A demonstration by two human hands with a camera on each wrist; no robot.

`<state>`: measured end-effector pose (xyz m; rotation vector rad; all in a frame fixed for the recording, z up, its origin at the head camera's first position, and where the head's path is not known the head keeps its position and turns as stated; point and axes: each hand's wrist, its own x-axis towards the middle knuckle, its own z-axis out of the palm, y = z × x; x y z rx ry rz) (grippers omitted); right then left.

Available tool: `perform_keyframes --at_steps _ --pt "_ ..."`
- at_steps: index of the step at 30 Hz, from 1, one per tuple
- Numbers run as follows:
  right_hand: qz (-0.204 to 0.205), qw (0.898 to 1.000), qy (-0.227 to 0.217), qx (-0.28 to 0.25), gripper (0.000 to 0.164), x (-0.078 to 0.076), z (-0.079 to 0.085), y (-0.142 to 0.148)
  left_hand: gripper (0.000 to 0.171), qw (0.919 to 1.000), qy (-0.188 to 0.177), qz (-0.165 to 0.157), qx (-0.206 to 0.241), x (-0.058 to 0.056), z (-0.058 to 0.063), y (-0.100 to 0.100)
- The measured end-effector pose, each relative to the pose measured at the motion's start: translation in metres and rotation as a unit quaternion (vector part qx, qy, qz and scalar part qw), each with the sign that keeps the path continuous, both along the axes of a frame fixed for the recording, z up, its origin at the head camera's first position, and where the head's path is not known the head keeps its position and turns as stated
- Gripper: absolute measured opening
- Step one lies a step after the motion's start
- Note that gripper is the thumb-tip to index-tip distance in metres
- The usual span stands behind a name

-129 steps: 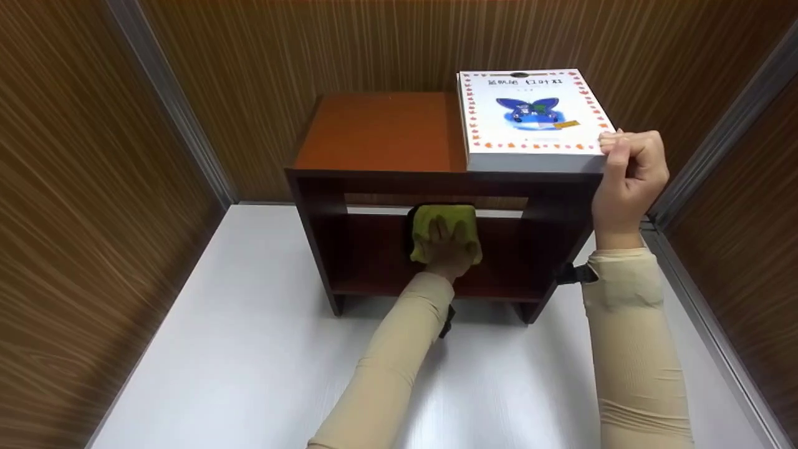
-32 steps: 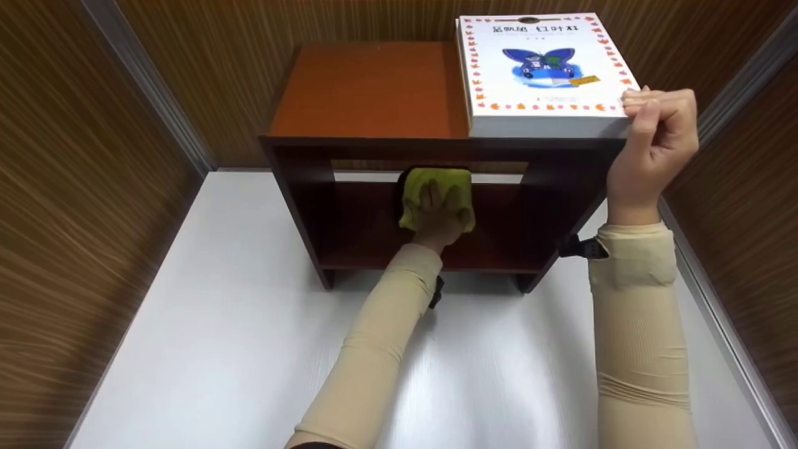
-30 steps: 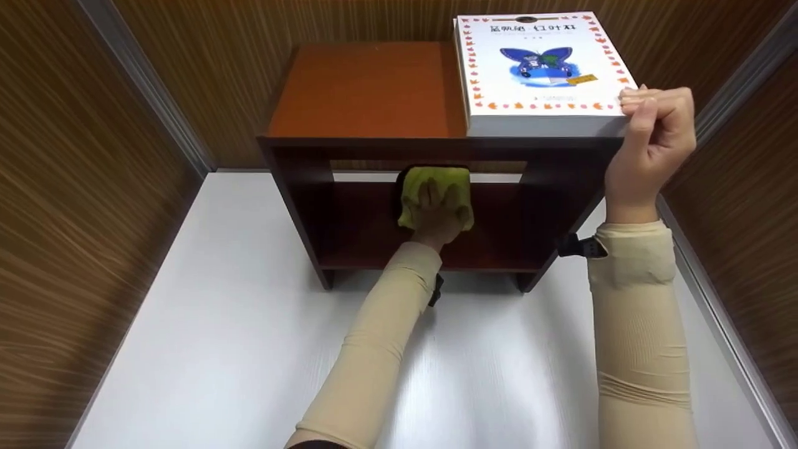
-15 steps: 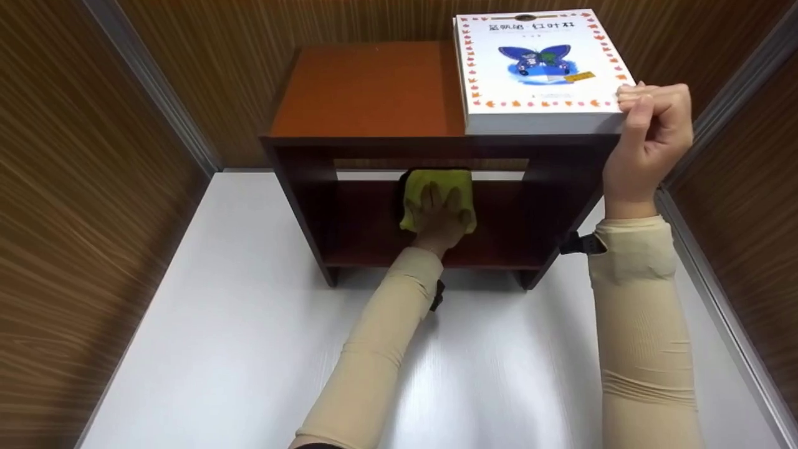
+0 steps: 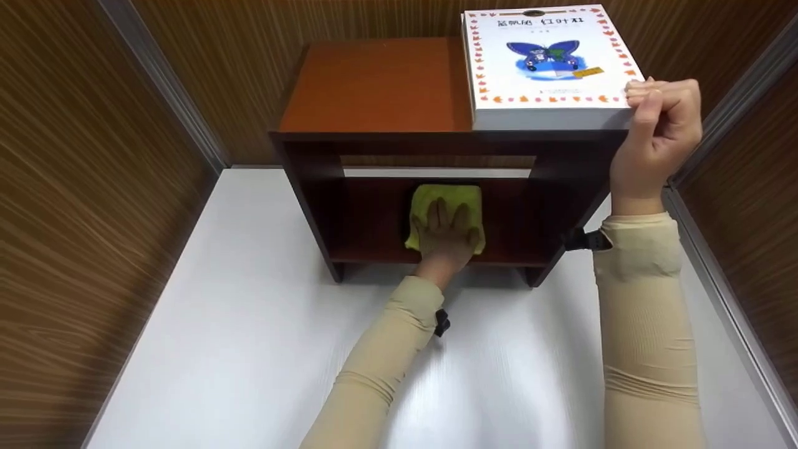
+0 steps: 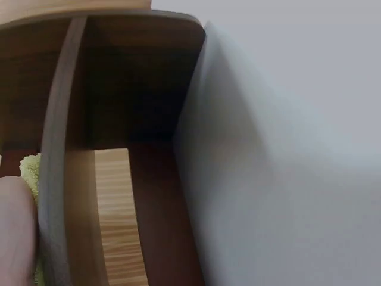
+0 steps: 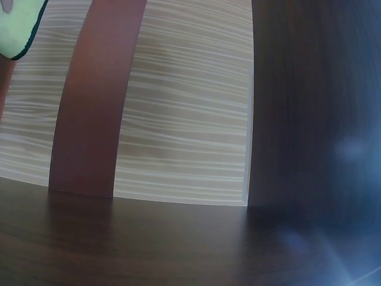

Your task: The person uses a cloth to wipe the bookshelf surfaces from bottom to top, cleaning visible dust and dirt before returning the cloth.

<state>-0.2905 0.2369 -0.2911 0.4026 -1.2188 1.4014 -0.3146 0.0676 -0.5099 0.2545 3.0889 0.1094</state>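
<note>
A dark wooden shelf unit [image 5: 374, 87] stands with a thick white book [image 5: 552, 93], or a stack of them, at the right of its top. Inside the lower compartment, a yellow-green cloth [image 5: 446, 193] with a dark edge lies on the shelf board. My left hand [image 5: 446, 240] presses flat on the cloth with fingers spread. In the left wrist view, part of that hand [image 6: 15, 232] and a strip of cloth [image 6: 30, 170] show at the left. My right hand [image 5: 658, 134] grips the book's front right corner with curled fingers; the exact contact underneath is hidden.
A white table surface [image 5: 249, 312] extends in front of the unit. Wood-grain panels [image 5: 93, 218] with metal corner strips enclose the sides and back. The unit's side boards [image 5: 308, 212] flank the compartment where the left hand is.
My left hand has drawn the cloth from the back of the lower board towards its front edge. The right hand keeps its hold at the corner. The head view has shifted slightly.
</note>
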Motion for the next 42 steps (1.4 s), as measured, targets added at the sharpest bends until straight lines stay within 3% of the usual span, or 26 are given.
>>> perform_keyframes --at_steps 8,17,24,42 --pt "-0.003 1.000 -0.002 -0.004 0.019 0.003 0.003 0.002 0.060 1.0000 0.005 -0.007 0.002 0.015 0.003 0.004" --pt "-0.004 1.000 -0.002 -0.007 0.020 0.003 0.003 0.004 0.059 0.9995 0.030 -0.005 -0.003 0.024 0.001 0.008" --pt "0.003 1.000 0.005 -0.009 0.020 0.002 0.002 0.002 0.060 0.9996 0.020 0.011 -0.016 0.030 0.000 0.016" --pt "0.008 1.000 0.003 -0.006 0.019 -0.003 -0.002 0.001 0.062 0.9991 0.035 0.020 -0.015 0.032 -0.001 0.042"
